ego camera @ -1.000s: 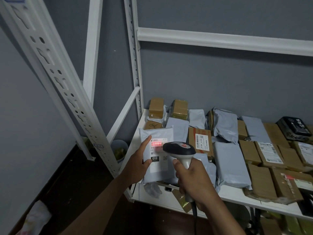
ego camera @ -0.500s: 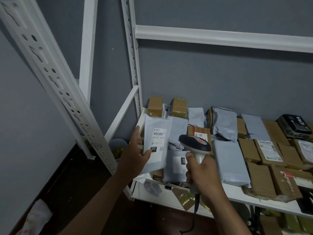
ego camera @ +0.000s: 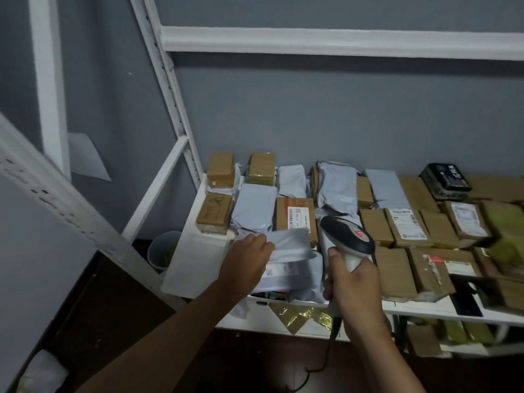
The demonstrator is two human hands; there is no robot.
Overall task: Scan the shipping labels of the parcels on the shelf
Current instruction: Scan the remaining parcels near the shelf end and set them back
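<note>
My right hand (ego camera: 354, 287) grips the handle of a white and black barcode scanner (ego camera: 347, 239), whose head points up and left over the shelf's front. My left hand (ego camera: 246, 259) holds one end of a grey poly mailer (ego camera: 292, 242), which lies nearly flat, plain side up, over another grey mailer with a white label (ego camera: 279, 272). Behind them on the white shelf (ego camera: 195, 251) lie a brown box with a shipping label (ego camera: 297, 217), more grey mailers (ego camera: 256, 208) and cardboard boxes (ego camera: 408, 226). No red scan light shows.
White perforated uprights (ego camera: 170, 86) and a diagonal brace frame the shelf's left end. A grey bin (ego camera: 163, 251) stands on the floor to the left. Gold foil packets (ego camera: 303, 317) lie on the lower shelf. A black parcel (ego camera: 445, 180) sits at the back right.
The red scan line on the upright mailer's label has gone. My left hand has lowered that mailer flat onto the pile. The scanner moved right and the view shifted.
</note>
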